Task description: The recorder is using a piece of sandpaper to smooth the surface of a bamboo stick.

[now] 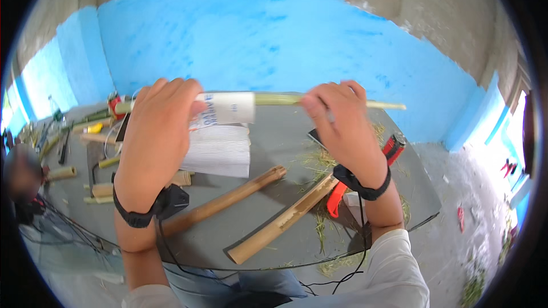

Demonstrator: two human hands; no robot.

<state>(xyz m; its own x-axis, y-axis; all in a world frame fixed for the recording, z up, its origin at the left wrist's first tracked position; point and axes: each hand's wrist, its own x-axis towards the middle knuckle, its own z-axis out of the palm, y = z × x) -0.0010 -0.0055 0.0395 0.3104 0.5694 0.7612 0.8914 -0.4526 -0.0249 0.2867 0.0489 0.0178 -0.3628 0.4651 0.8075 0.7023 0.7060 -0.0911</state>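
Note:
Above the table, a thin green bamboo stick is held level between my hands. My left hand is closed over a white printed sheet that lies along the stick's left part; whether the sheet wraps fully round it, I cannot tell. Farther along, my right hand grips the stick with bent fingers, and its pale tip sticks out to the right. Under the sheet sits a white paper stack. Nearer to me lie a brown bamboo tube and a split bamboo half, its hollow side up.
An orange-handled tool and a red-and-black object lie on the grey table at right, among green shavings. Bamboo pieces and a yellow tool are at left. Black cables hang near my body. Another person is at the left edge.

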